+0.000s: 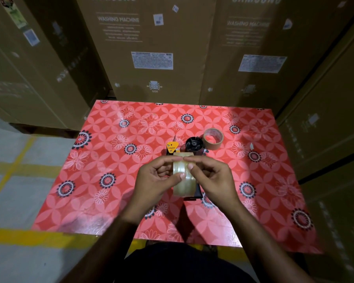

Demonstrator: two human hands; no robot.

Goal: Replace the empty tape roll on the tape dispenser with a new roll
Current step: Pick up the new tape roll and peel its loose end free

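A new roll of clear tape (182,176) stands on edge above the middle of the table, held between both hands. My left hand (154,180) grips its left side, thumb across the face. My right hand (211,176) holds the right side, its fingertips pinched at the roll's top edge. Just behind the roll lies the tape dispenser (184,148), black with a yellow-orange plate and a bare black hub; its handle is mostly hidden under the roll. The empty brown cardboard core (213,138) lies to the right of the hub.
The table (114,201) wears a red floral cloth. Tall cardboard washing-machine boxes (151,48) wall in the back and right side. A grey floor with yellow lines (18,170) lies to the left. A small white scrap (251,146) rests at right.
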